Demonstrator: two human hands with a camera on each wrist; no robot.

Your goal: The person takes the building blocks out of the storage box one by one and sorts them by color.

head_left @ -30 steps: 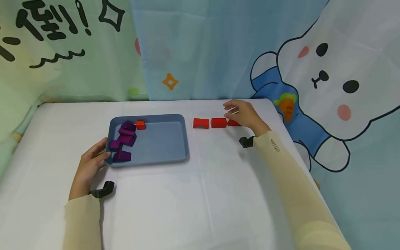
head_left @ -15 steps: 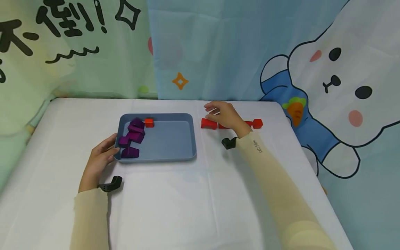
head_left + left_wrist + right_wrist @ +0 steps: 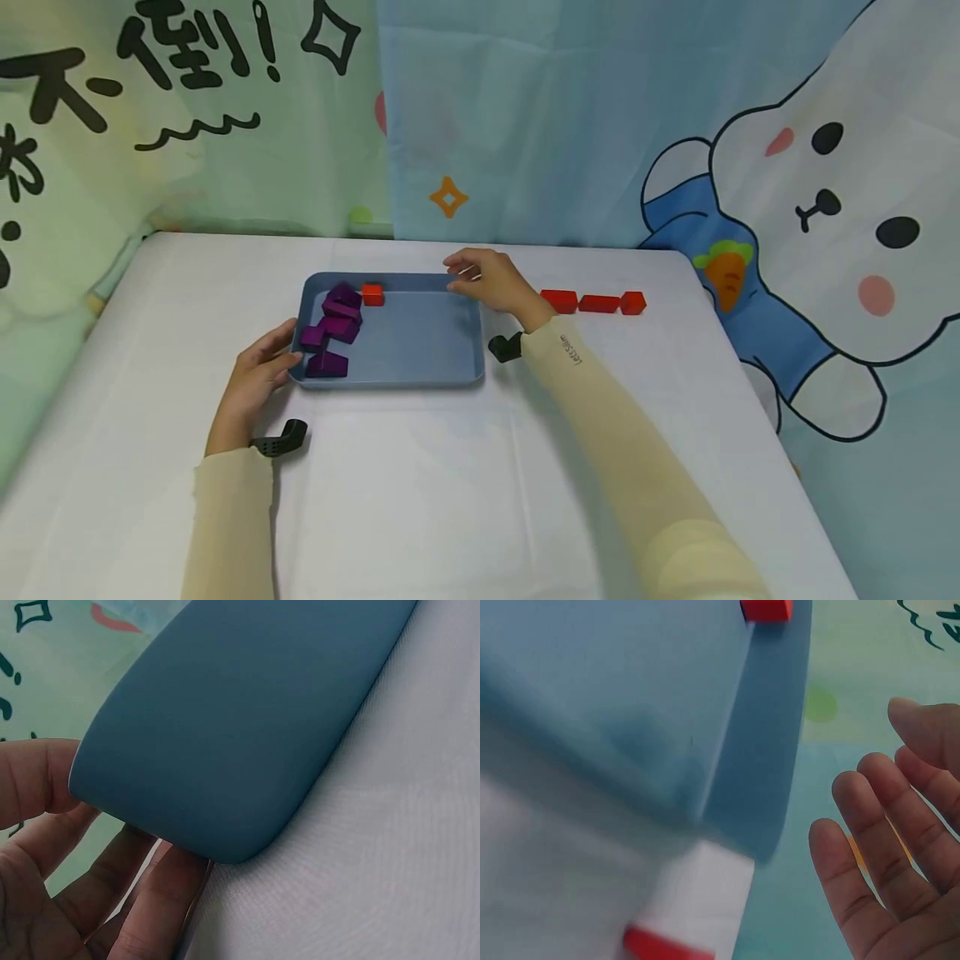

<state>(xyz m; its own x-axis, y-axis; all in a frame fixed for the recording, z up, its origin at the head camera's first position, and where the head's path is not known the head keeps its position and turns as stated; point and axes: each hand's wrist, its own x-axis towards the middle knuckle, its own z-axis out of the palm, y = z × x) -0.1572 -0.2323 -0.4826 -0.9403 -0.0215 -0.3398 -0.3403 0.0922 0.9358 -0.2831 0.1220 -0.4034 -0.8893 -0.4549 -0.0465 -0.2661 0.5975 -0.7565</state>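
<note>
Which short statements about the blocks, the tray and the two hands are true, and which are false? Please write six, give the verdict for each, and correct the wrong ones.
1. The left hand touches the tray. True.
2. The right hand grips a block. False: the right hand holds nothing.
3. The purple blocks lie outside the tray. False: the purple blocks lie inside it.
4. One red block is in the tray, near its far edge. True.
5. The tray is yellow. False: it is blue-grey.
6. More red blocks lie on the table, right of the tray. True.
</note>
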